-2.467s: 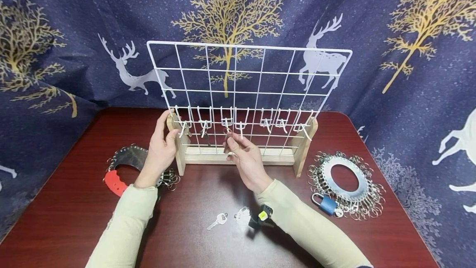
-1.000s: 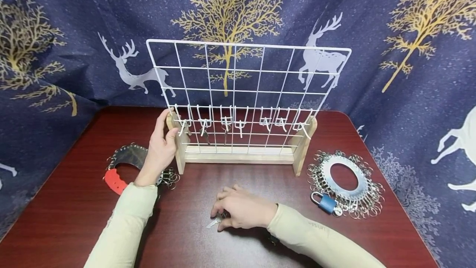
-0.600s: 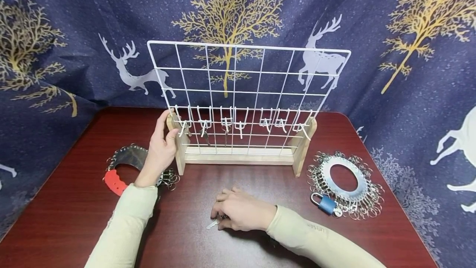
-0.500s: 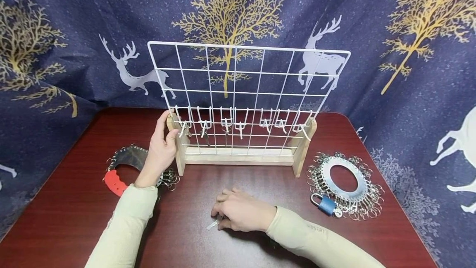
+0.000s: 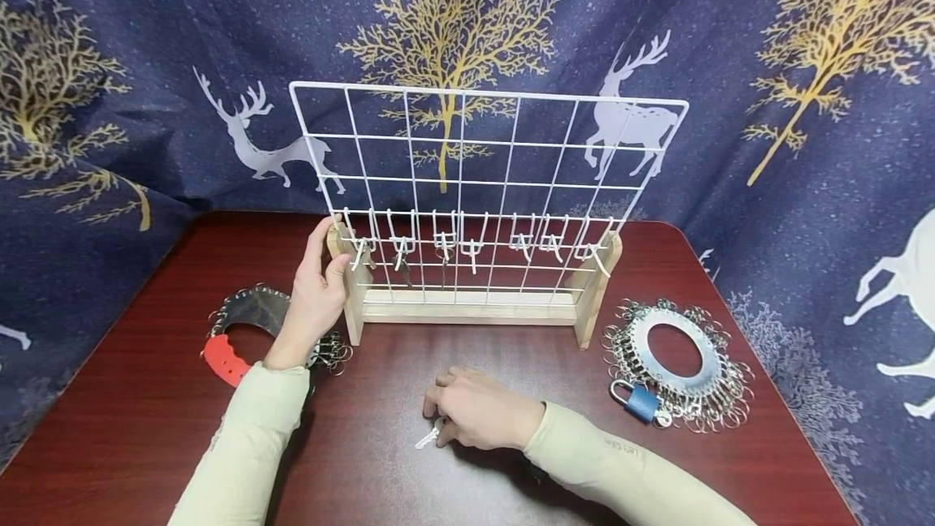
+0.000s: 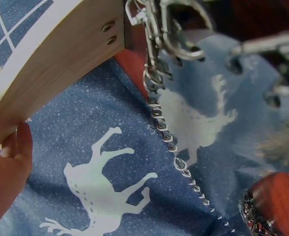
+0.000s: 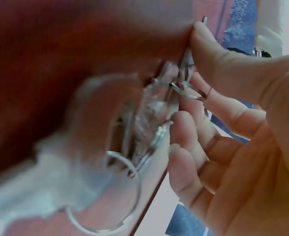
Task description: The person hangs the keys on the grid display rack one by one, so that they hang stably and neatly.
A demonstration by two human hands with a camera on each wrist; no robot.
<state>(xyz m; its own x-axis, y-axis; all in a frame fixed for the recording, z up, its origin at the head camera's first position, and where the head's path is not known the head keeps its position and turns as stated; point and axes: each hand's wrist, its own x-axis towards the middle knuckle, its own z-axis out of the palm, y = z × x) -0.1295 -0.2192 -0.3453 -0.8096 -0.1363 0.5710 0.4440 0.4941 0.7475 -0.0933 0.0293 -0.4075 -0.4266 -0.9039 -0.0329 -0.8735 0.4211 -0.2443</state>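
Observation:
My left hand [image 5: 312, 291] grips the left wooden upright [image 5: 354, 311] of a white wire grid rack [image 5: 489, 93]; the left wrist view shows its fingers at the edge of that wood. Low over the table, my right hand [image 5: 478, 412] pinches a silver key [image 5: 426, 438], whose shaft points left toward the front. In the right wrist view, thumb and forefinger meet at the key's thin edge, with a split ring [image 7: 191, 92] beside them. Blurred keys [image 7: 75, 167] lie close to that camera. Keys hang on the rack's left hooks, one of them a dark key [image 5: 444, 266].
White hooks [image 5: 553, 246] line the grid's lower part. A metal disc ring with many clips [image 5: 668, 347] and a blue padlock [image 5: 643, 403] lie on the right. Another ring with a red handle [image 5: 225, 360] lies left, partly behind the left forearm. A patterned cloth hangs behind.
My right hand has come down from the third hook, where a key now hangs, to the tabletop. It has just shifted the pinched key slightly right. The left hand has stayed put.

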